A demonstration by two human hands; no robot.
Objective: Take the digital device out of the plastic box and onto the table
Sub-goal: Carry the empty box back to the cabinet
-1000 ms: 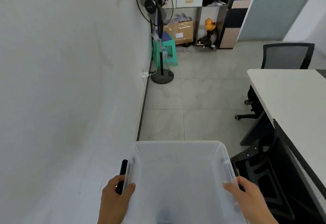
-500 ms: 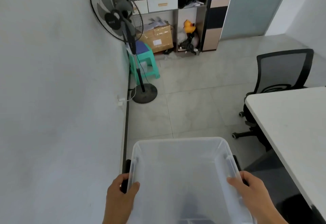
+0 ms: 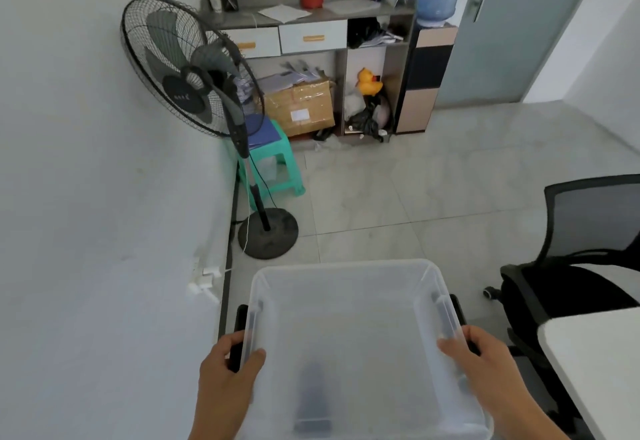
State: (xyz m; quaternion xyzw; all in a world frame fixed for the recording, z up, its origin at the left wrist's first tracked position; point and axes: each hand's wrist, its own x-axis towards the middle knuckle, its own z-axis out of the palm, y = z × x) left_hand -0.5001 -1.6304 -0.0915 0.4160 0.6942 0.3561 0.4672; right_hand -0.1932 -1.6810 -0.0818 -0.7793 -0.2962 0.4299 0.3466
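1. My left hand (image 3: 225,370) is clamped on the left side of the translucent rectangular plastic box (image 3: 346,273), thumb over the rim, fingers curled around the black side handle (image 3: 239,332).
2. My right hand (image 3: 485,367) is doing the same on the right rim, fingers wrapped round its black handle. Both hands are full of box, nothing else.
3. The box is carried in the air, at 6 o'clock in view, open top, no lid.
4. A dark, blurred oblong digital device (image 3: 313,401) lies on the box floor near the edge closest to me. Too smeared to tell what kind.
5. The white table (image 3: 595,370) shows its corner at 4 o'clock, just right of the box. The black mesh office chair (image 3: 575,266) sits at 3 o'clock.
6. The black pedestal fan (image 3: 194,79) stands at 11 o'clock by the wall.
7. Status: device not yet out. My read: set the box down, free one hand, lift the device, place it on the table.
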